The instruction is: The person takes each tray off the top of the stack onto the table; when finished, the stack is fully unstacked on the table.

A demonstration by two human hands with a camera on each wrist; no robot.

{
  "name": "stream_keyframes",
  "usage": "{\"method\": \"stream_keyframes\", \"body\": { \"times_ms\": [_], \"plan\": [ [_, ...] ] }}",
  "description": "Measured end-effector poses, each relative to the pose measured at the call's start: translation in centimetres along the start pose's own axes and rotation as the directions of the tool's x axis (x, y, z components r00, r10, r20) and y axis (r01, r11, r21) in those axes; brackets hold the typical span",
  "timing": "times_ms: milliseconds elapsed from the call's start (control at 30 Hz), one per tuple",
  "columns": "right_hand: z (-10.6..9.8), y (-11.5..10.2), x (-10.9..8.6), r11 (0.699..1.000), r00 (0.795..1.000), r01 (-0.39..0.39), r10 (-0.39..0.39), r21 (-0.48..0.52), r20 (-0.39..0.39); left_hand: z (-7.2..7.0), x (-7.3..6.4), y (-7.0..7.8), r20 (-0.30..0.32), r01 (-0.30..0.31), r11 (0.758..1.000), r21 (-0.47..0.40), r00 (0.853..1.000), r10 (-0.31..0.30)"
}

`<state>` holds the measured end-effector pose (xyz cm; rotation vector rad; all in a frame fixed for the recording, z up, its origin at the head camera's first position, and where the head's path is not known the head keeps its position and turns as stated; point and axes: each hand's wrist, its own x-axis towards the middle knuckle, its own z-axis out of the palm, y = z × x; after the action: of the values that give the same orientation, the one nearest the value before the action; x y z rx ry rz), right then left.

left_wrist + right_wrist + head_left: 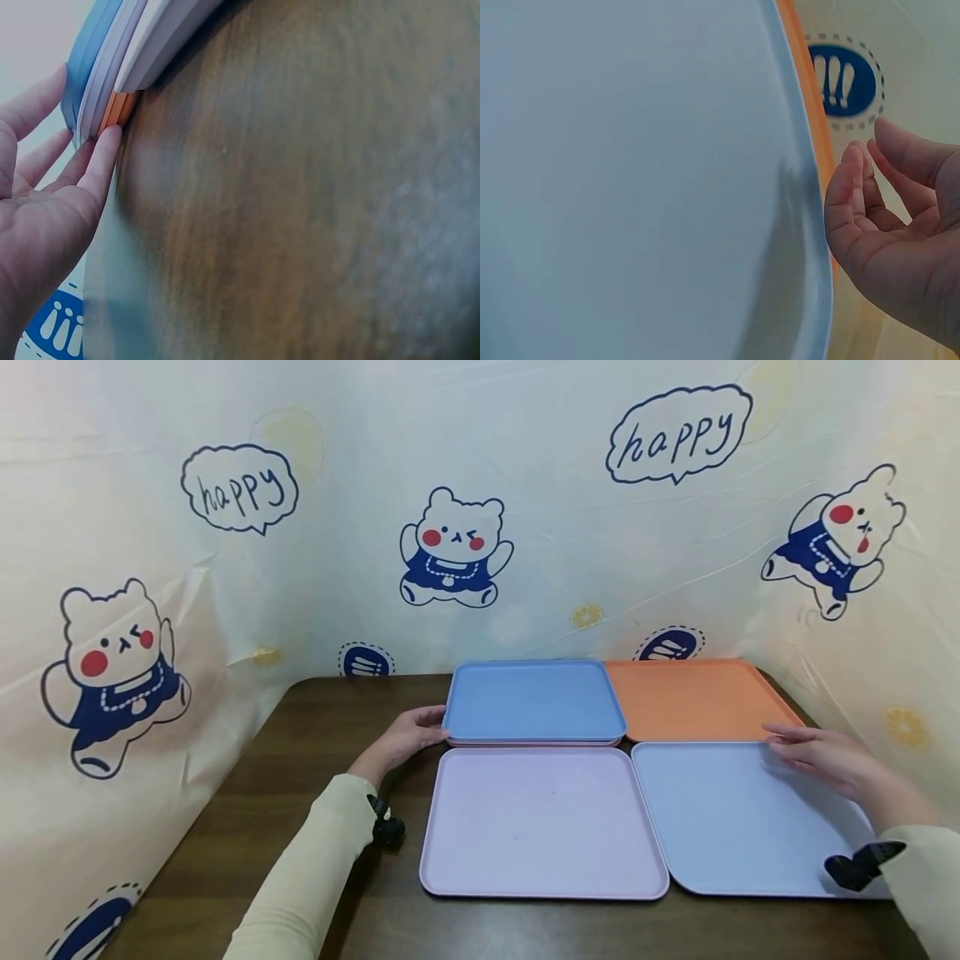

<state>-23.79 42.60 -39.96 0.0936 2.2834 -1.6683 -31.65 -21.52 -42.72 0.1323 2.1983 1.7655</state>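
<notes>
My left hand [406, 739] touches the left edge of a stack topped by a blue tray [536, 702]. In the left wrist view its fairly straight fingers [101, 169] lie along the stacked rims, where an orange tray [116, 109] shows low down. Above the light blue tray [720, 827] at the front right hovers my right hand [825, 760], with fingers loosely bent and nothing in them. A lilac tray [543, 827] lies in front of the blue stack. Behind the light blue tray is an orange tray [697, 697].
The trays lie close together in two rows on a dark wooden table [300, 777]. A pale curtain [337, 527] printed with bears stands behind the table and along its sides.
</notes>
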Motion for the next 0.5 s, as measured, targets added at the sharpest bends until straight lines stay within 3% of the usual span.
{"method": "stream_keyframes", "body": {
  "times_ms": [233, 500],
  "plan": [
    [3.5, -1.9, 2.5, 0.998, 0.998, 0.046, -0.045, -0.04, 0.036, 0.2, 0.0, 0.4, 0.007, -0.005, 1.0, -0.001, 1.0, 0.005],
    [7.8, -4.7, 4.5, 0.984, 0.99, 0.107, -0.092, -0.146, 0.102, 0.3, 0.3, 0.0, -0.02, 0.032, 0.997, -0.075, 0.999, -0.033]
  ]
}}
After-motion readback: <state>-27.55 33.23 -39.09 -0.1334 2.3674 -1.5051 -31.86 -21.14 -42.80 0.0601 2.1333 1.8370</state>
